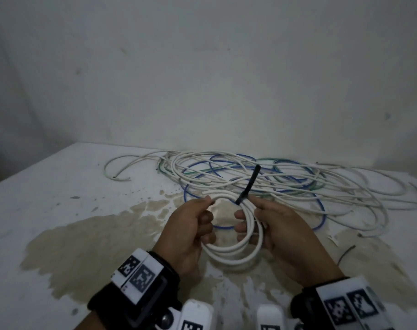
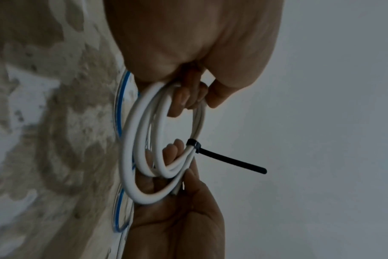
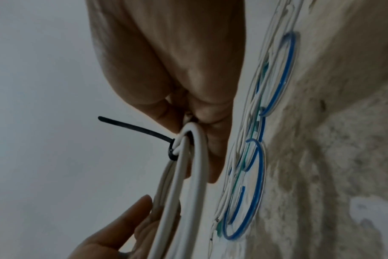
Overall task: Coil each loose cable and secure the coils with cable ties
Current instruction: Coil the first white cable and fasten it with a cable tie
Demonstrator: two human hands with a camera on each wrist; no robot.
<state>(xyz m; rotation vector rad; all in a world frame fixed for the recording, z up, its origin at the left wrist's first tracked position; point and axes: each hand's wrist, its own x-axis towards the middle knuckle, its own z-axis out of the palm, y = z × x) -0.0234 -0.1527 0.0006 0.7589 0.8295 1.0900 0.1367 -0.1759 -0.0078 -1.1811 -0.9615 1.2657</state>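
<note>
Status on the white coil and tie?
Both hands grip white cable coil. Black cable tie cinched on, tail free. Loose cables behind.

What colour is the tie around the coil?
Black; the cable tie shows best in the left wrist view.

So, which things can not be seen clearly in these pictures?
- Tie lock: small and dark in all views; whether it is fully tight is unclear.
- Left hand fingers: head view, curled behind the coil; exact grip hidden.
- Pile on the table: head view, strands overlap; cable count unclear.
- Right wrist view: blurred; the palm fills the top.
</note>
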